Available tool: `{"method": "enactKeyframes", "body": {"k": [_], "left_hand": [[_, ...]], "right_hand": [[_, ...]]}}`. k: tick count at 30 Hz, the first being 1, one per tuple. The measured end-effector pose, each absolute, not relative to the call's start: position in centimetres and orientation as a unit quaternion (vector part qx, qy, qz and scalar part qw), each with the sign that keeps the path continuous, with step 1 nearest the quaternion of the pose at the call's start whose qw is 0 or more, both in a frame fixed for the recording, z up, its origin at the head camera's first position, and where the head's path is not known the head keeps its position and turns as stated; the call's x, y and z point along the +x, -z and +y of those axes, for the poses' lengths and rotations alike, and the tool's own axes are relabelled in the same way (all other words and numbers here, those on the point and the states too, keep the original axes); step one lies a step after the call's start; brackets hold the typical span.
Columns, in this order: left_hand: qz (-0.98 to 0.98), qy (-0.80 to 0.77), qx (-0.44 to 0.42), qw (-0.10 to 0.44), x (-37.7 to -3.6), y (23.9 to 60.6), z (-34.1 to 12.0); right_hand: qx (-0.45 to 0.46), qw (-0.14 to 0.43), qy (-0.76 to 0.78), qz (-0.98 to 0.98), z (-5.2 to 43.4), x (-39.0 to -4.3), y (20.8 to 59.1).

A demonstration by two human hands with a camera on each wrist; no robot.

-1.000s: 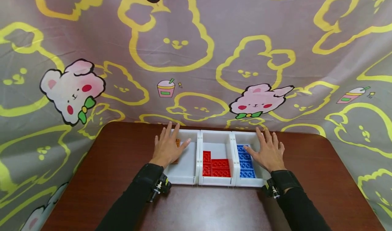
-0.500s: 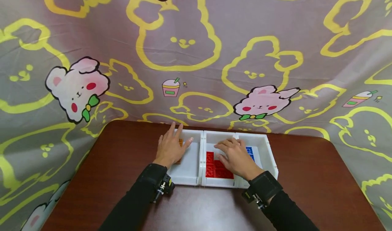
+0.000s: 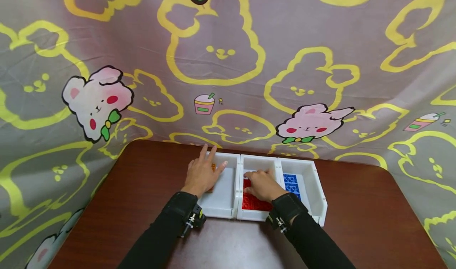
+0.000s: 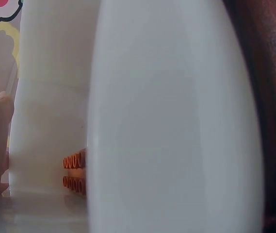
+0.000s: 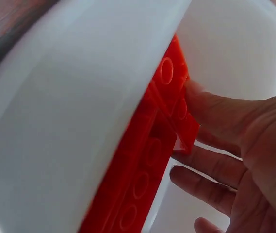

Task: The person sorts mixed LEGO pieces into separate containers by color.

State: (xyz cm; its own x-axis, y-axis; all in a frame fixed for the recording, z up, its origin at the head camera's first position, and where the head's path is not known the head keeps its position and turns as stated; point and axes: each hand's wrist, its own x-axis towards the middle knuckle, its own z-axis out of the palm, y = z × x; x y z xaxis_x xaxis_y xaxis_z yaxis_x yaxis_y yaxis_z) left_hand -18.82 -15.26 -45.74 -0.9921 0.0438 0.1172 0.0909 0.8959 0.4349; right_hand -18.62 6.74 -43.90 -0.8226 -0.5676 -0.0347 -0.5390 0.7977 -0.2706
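My right hand (image 3: 265, 185) reaches down into the middle white tray (image 3: 252, 215), over the red toy bricks (image 3: 254, 203). In the right wrist view, its thumb and a finger pinch one red brick (image 5: 188, 127) at the end of the group, while the other fingers are bent below it. My left hand (image 3: 202, 176) lies over the outer side of the left white tray (image 3: 216, 212) with its fingers spread, and grips nothing. Orange bricks (image 4: 74, 172) lie inside that tray, largely hidden by this hand in the head view.
The right white tray (image 3: 320, 193) holds blue bricks (image 3: 292, 185), partly covered by the right forearm. All the trays stand side by side on a dark brown table (image 3: 360, 209). A patterned cloth (image 3: 231, 98) hangs behind the table's far edge.
My right hand has moved left from the right tray into the middle one, and its spread fingers have closed on a red brick. The left hand keeps its place; the head view has shifted slightly.
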Motion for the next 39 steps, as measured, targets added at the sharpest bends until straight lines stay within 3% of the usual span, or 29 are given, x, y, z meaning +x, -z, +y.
{"method": "enactKeyframes", "body": {"k": [6,12,15,20,22,33,39], "left_hand": [[-0.973,0.225,-0.027,0.052,-18.9,45.8,-15.1],[-0.971,0.229,-0.032,0.050,-19.0,45.8,-15.1],[-0.971,0.229,-0.037,0.062,-19.0,45.8,-15.1],[-0.968,0.235,-0.048,0.074,-18.8,45.8,-15.2],[-0.967,0.239,-0.048,0.072,-18.7,45.8,-15.2],[-0.967,0.244,-0.041,0.067,-18.7,45.7,-15.2],[-0.967,0.245,-0.041,0.063,-18.6,45.7,-15.2]], "right_hand": [[-0.237,0.119,0.152,0.952,6.4,-19.6,44.0],[-0.218,0.132,0.175,0.951,6.6,-19.8,44.0],[-0.227,0.080,0.193,0.951,7.0,-19.7,44.0],[-0.292,-0.134,0.106,0.941,7.5,-19.8,44.8],[-0.305,-0.187,0.057,0.932,7.6,-19.8,45.2],[-0.274,-0.164,0.036,0.947,8.0,-19.2,45.8],[-0.294,-0.195,0.035,0.935,8.2,-19.4,46.1]]}}
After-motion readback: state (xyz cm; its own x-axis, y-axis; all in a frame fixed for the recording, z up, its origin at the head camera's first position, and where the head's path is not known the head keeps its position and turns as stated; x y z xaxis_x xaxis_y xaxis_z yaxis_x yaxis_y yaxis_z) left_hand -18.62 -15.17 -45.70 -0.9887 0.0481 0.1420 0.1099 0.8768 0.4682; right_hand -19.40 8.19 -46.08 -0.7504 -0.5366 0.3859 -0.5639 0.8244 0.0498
